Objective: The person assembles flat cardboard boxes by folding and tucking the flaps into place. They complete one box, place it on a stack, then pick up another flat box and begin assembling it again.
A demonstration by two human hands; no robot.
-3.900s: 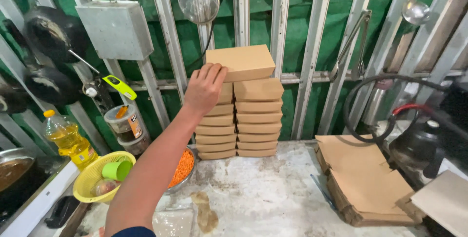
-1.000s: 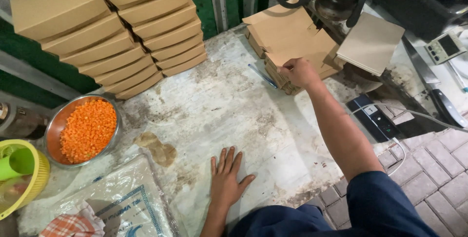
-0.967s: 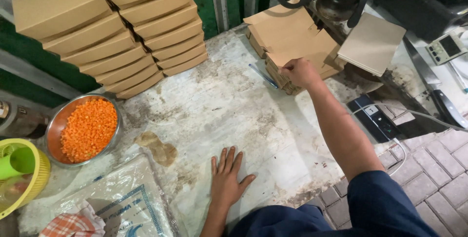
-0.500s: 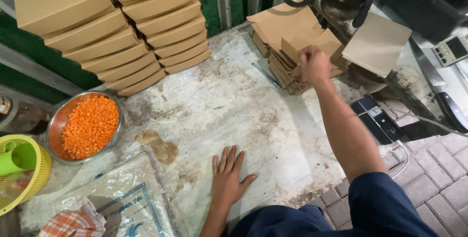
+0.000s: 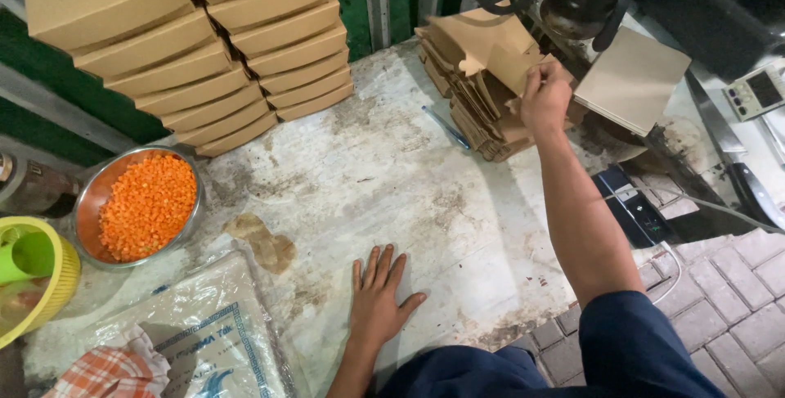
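A steel bowl near the counter's left edge holds orange lentils; beside it, a yellow basket contains a green cup. Assembled cardboard boxes stand stacked along the back edge. At the back right corner, the right hand pinches a flat box blank lifted off the pile of blanks. The left hand lies spread, palm down, at the front edge.

Sleeve, my right arm: dark navy, short — ends above the elbow.
Forearms: bare, both.
My left hand, my right hand: ungloved — no rings visible.
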